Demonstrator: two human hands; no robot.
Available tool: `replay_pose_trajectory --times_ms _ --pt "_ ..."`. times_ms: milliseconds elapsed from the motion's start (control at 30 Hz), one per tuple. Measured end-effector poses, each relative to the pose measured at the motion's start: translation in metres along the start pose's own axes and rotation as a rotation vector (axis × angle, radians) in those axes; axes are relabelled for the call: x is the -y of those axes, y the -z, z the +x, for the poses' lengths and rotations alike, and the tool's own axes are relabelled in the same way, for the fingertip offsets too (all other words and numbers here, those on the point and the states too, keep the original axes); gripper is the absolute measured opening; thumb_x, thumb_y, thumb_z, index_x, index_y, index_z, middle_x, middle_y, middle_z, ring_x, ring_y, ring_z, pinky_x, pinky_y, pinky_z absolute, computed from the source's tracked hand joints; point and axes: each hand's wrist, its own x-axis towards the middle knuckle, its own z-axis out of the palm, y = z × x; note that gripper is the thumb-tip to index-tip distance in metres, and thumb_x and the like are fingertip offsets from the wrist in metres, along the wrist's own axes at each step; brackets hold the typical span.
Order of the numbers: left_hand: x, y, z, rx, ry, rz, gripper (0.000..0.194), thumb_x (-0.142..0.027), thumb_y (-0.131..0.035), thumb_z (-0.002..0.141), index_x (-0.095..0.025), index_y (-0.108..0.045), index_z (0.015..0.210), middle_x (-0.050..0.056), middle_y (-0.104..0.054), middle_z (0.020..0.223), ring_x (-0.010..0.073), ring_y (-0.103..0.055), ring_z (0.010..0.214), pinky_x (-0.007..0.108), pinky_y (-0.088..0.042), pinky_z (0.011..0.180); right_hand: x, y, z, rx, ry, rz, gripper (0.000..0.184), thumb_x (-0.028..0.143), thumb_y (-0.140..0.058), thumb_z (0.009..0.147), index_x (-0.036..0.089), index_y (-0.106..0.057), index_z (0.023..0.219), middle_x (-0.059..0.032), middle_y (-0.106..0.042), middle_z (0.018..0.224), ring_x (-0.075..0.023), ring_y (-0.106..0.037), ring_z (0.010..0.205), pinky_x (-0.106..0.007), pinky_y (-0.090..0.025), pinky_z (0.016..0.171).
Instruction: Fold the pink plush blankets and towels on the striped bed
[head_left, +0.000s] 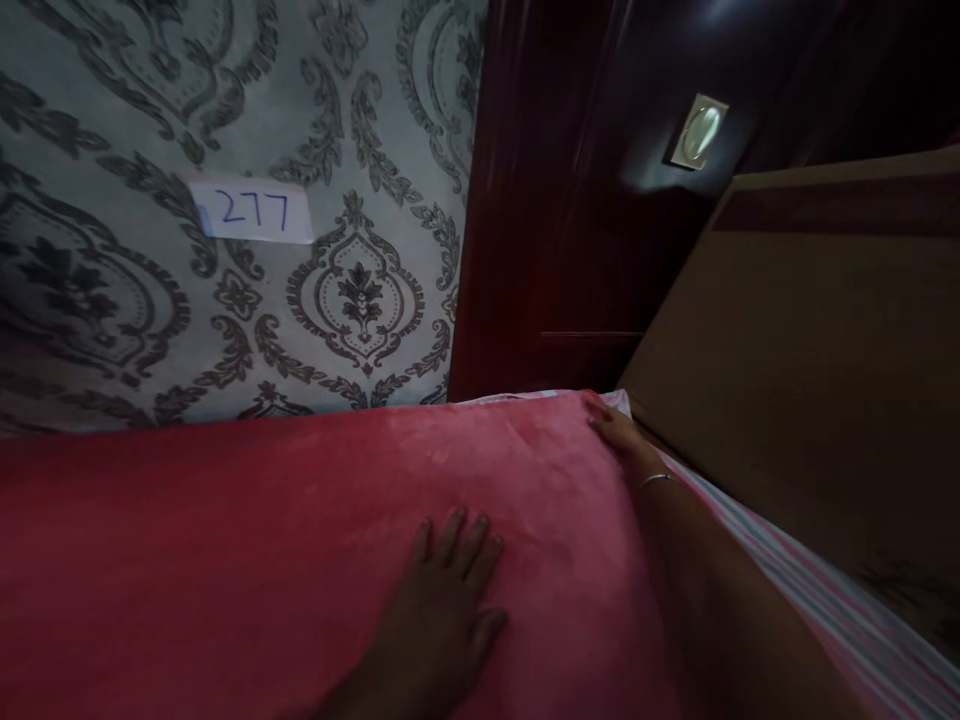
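A pink-red, velvety bed cover (247, 540) stretches over a flat, bed-like surface. My left hand (442, 610) lies palm down on the cover, fingers spread and holding nothing. At the far right corner, my right hand (621, 430) rests on the cover's edge, a thin bracelet (658, 478) around its wrist. Its visible fingers look extended against the fabric; the rest of the fingers are hard to see. A strip of pale patterned cloth (619, 401) shows beside that hand. Striped cloth (795, 560) shows beneath the cover along the right side.
Patterned wallpaper (360, 300) carries a paper label (255, 210) reading 277. Dark reddish wood panelling (555, 220) stands behind the corner, with a light-coloured switch plate (699, 132) on it. A large brown cardboard-like panel (810, 350) leans close along the right side.
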Motion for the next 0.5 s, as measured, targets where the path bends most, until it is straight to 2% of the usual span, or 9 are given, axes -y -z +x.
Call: replay_pose_trajectory --times_ms 100,233,300,400,500 --pt "0.0 0.0 0.0 0.007 0.007 -0.009 0.062 -0.05 -0.039 0.1 -0.031 -0.028 0.158 0.002 -0.017 0.166 0.0334 -0.012 0.155 0.067 -0.012 0.123 0.004 0.002 0.005 -0.026 0.034 0.005 0.051 0.019 -0.055 0.088 0.016 -0.06 0.139 -0.0133 -0.066 0.126 -0.0263 -0.063 0.113 -0.038 -0.05 0.1" --pt "0.003 -0.004 0.001 -0.01 0.002 -0.01 0.062 -0.051 -0.038 0.1 -0.031 -0.027 0.158 0.001 -0.018 0.166 0.0332 -0.011 0.155 0.068 -0.012 0.123 0.009 0.011 -0.001 -0.196 0.081 -0.186 0.049 0.023 -0.04 0.098 0.02 -0.054 0.145 -0.0176 -0.05 0.144 -0.0328 -0.046 0.133 -0.05 -0.034 0.113" --pt "0.004 -0.005 0.002 -0.013 -0.003 -0.005 0.061 -0.051 -0.037 0.101 -0.031 -0.027 0.158 0.001 -0.018 0.166 0.0327 -0.011 0.155 0.068 -0.011 0.123 0.012 0.012 -0.007 -0.124 0.018 -0.269 0.051 0.026 -0.039 0.099 0.023 -0.047 0.15 -0.0169 -0.044 0.151 -0.0341 -0.041 0.138 -0.054 -0.033 0.113" --pt "0.005 -0.006 0.001 -0.023 -0.01 0.006 0.061 -0.05 -0.038 0.101 -0.031 -0.029 0.158 0.002 -0.02 0.166 0.0327 -0.014 0.155 0.067 -0.012 0.123 0.016 0.011 -0.017 0.04 -0.118 -0.257 0.054 0.033 -0.045 0.098 0.023 -0.044 0.151 -0.0175 -0.038 0.157 -0.0361 -0.04 0.141 -0.057 -0.038 0.109" --pt "0.004 -0.004 0.001 -0.046 -0.015 0.021 0.06 -0.048 -0.04 0.1 -0.029 -0.031 0.157 0.003 -0.024 0.165 0.0331 -0.018 0.154 0.067 -0.015 0.123 0.015 0.018 -0.031 0.028 -0.135 -0.224 0.049 0.035 -0.043 0.099 0.022 -0.053 0.146 -0.0161 -0.043 0.155 -0.0337 -0.045 0.139 -0.051 -0.04 0.11"
